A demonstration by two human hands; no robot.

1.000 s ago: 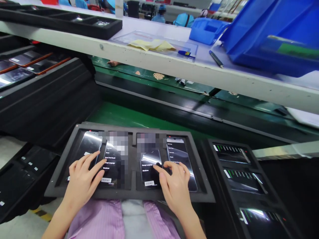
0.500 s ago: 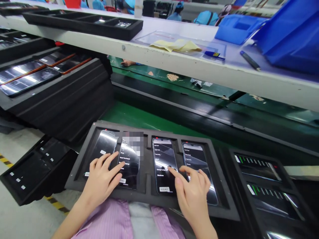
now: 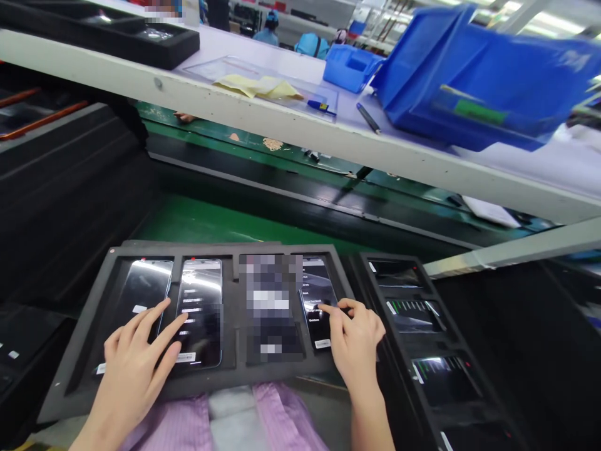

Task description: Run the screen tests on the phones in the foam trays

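Note:
A dark foam tray (image 3: 228,376) lies in front of me with smartphones side by side in its slots. My left hand (image 3: 138,347) is spread over the left end, fingertips between the leftmost phone (image 3: 143,282) and the second phone (image 3: 201,335), whose screen shows a text menu. My right hand (image 3: 354,335) holds nothing; its index finger is extended onto the menu on the rightmost phone (image 3: 313,288), the other fingers loosely bent. The third phone (image 3: 272,326) is largely hidden by pixelation.
To the right stands another dark tray (image 3: 406,351) of phones, some with green marks on screen. A white shelf (image 3: 291,128) crosses above, bearing blue bins (image 3: 422,81), a pen (image 3: 368,118), yellow paper (image 3: 258,86) and a black tray (image 3: 183,50). People sit in the background.
My view has swung to the right, so the scene sits further left. My right index finger has gone from the third phone to the rightmost one. My left hand stays by the left phones.

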